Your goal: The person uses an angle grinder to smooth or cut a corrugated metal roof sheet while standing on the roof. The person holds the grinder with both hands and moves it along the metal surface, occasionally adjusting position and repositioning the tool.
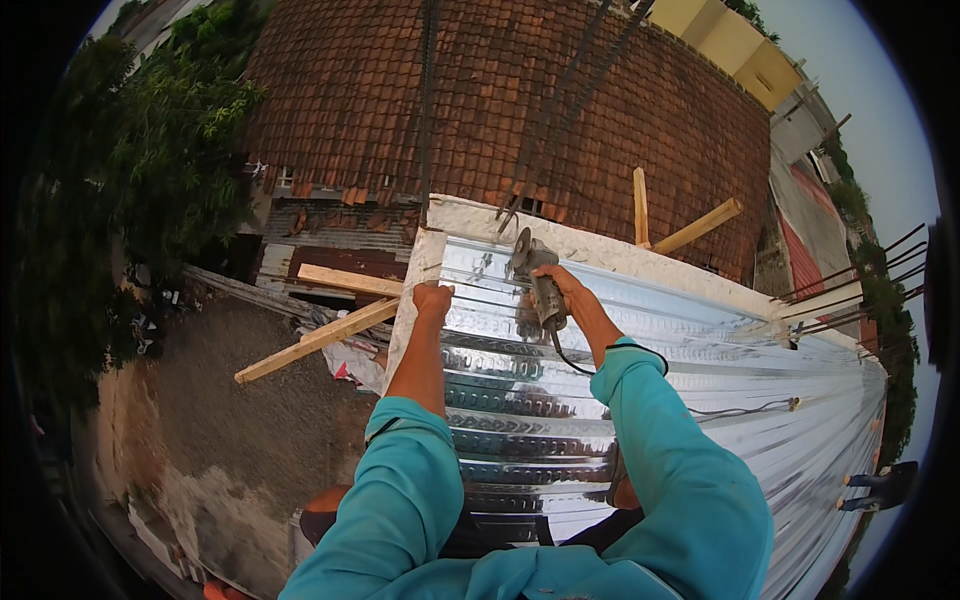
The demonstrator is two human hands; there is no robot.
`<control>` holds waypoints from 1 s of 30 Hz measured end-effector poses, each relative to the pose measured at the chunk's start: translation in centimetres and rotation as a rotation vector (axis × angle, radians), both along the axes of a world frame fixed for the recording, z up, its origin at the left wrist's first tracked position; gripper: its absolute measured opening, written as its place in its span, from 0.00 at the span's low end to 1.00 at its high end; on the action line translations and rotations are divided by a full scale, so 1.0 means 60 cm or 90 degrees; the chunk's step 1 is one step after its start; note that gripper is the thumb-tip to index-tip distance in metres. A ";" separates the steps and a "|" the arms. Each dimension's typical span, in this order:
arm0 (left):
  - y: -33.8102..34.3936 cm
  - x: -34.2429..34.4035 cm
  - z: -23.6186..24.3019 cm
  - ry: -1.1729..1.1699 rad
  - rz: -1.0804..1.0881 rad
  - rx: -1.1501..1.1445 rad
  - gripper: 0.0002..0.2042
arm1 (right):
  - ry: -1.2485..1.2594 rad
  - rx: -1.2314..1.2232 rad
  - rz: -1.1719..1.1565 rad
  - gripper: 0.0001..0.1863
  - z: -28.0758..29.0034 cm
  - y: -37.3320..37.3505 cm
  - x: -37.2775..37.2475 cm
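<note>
My right hand (pixel 572 290) is wrapped round the body of an angle grinder (pixel 547 305). The grinder's disc (pixel 521 248) points away from me, above the far left corner of shiny corrugated metal decking (pixel 520 400). From its rear end a dark cord trails down to the right. Closed into a fist, my left hand (pixel 432 298) rests by the decking's left edge, next to the pale concrete rim (pixel 402 330). A thin dark line runs from near that fist toward the grinder; what the fingers grip, if anything, is hidden.
Left of the rim is a drop to gravelly ground (pixel 240 420). Timber pieces (pixel 320 340) jut from the left and far sides. Upright rebar (pixel 428 110) stands at the far corner before a tiled roof (pixel 350 90). A cable (pixel 745 410) lies rightward; another person (pixel 885 487) is far right.
</note>
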State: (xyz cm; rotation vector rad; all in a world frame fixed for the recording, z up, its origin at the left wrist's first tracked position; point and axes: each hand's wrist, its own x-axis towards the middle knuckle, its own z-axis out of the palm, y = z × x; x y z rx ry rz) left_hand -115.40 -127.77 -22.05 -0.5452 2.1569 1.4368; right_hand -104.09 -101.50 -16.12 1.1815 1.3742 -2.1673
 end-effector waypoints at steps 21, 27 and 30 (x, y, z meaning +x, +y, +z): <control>-0.009 -0.014 -0.022 -0.003 -0.012 0.022 0.18 | -0.020 -0.035 -0.011 0.23 -0.007 0.003 -0.018; -0.004 -0.013 -0.043 0.025 -0.012 0.022 0.16 | -0.011 -0.028 -0.005 0.22 -0.005 0.002 -0.017; -0.005 -0.019 -0.050 0.034 -0.022 0.025 0.15 | -0.025 -0.039 -0.018 0.21 -0.008 0.004 -0.021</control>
